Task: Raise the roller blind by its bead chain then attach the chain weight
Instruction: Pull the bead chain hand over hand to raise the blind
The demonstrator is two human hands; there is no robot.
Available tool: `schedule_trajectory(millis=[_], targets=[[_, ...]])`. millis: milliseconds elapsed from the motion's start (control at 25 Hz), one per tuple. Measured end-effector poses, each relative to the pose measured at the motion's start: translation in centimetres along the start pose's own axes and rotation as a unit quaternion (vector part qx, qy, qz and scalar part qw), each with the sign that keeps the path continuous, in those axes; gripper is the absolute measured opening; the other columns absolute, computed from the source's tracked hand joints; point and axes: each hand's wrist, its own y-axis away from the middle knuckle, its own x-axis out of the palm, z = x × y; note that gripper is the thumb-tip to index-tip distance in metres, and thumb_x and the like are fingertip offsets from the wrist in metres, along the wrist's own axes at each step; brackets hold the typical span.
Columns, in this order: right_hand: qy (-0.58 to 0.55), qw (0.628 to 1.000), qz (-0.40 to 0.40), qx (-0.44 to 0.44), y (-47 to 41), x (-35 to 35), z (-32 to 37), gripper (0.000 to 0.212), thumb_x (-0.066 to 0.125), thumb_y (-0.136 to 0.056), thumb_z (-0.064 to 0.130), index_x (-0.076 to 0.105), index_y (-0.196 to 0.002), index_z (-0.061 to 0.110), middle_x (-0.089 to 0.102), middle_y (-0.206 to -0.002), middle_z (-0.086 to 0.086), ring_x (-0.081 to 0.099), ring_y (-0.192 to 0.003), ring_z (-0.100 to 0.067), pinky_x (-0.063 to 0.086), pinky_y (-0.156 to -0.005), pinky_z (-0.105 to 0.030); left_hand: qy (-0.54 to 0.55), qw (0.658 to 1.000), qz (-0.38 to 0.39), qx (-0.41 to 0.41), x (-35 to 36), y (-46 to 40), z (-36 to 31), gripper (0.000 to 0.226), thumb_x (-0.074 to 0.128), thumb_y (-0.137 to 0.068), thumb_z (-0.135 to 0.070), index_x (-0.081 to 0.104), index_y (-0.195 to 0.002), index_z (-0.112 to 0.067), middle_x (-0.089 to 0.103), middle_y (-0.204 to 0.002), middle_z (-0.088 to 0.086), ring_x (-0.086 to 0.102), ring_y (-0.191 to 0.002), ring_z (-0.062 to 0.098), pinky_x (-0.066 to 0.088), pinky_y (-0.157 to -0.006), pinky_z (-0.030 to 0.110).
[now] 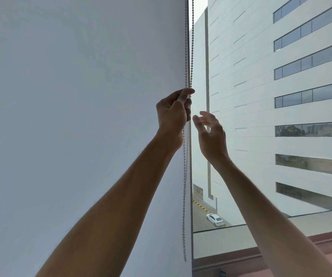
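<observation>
While my left hand (172,111) is raised at the right edge of the roller blind (81,116), its fingers are curled round the bead chain (184,176), with the thumb pressed against the chain at the top of the fist. The chain runs in two strands above my grip, one just left of the blind's edge and one just right of it against the glass. Below my fist a strand hangs slack down the blind's right margin, and its lower end shows near the bottom of the blind. My right hand (211,134) is just right of the left, slightly lower, fingers spread and relaxed, holding nothing and apart from the chain. The blind covers the left part of the view from top to bottom. To its right the window pane (261,196) is uncovered, with a reddish sill (247,254) along its near edge. Through the glass stands a pale building (261,96) with bands of dark windows, and a white car (215,219) is parked far below. I see no chain weight.
</observation>
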Motion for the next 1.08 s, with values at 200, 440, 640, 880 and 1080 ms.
schedule_trajectory(millis=[200,440,640,880,1080], targets=[[-0.100,0.991,0.076,0.045,-2.2,1.3,2.4,0.035,0.044,-0.104,0.035,0.059,-0.127,0.013,0.066,-0.131,-0.008,0.058,-0.126,-0.023,0.046,-0.108,-0.042,-0.021,0.999,-0.019,0.032,-0.2,0.0,0.3,0.018,0.059,-0.098,-0.009,0.075,-0.090,-0.007,0.053,-0.055,-0.006,0.052,-0.052,0.007,0.053,-0.066,0.022],[0.011,0.995,-0.071,-0.070,-3.6,1.2,4.0,0.030,0.062,-0.096,0.029,0.071,-0.117,0.008,0.075,-0.115,-0.006,0.070,-0.107,-0.019,0.048,-0.104,-0.034,-0.104,0.992,-0.032,0.068,-0.4,-0.2,0.1,0.020,0.059,-0.097,-0.017,0.078,-0.101,-0.008,0.074,-0.092,-0.012,0.064,-0.077,-0.018,0.039,-0.055,-0.007],[0.074,0.987,-0.113,-0.089,-3.7,0.7,3.7,0.027,0.056,-0.099,0.024,0.075,-0.109,0.008,0.078,-0.105,-0.007,0.074,-0.099,-0.021,0.046,-0.095,-0.025,-0.114,0.991,-0.017,0.070,-0.3,-0.3,0.1,0.020,0.058,-0.098,-0.019,0.078,-0.098,-0.015,0.071,-0.093,-0.021,0.059,-0.078,-0.026,0.035,-0.066,0.003],[0.027,0.983,-0.131,-0.123,-3.5,0.0,3.6,0.026,0.054,-0.100,0.018,0.074,-0.110,0.005,0.078,-0.092,-0.011,0.071,-0.079,-0.019,0.054,-0.082,-0.020,-0.162,0.982,-0.007,0.098,0.3,-0.5,-0.9,0.035,0.045,-0.094,-0.002,0.079,-0.100,-0.010,0.074,-0.108,-0.006,0.061,-0.091,-0.013,0.036,-0.073,0.008],[-0.091,0.994,-0.015,-0.062,-3.3,0.0,3.7,0.027,0.048,-0.103,0.014,0.073,-0.100,0.004,0.057,-0.061,0.006,0.052,-0.056,-0.014,0.043,-0.062,-0.031,-0.226,0.963,-0.020,0.147,0.6,-1.1,-1.4,0.033,0.053,-0.093,-0.002,0.076,-0.110,-0.018,0.067,-0.129,0.000,0.063,-0.107,-0.003,0.049,-0.095,0.022]])
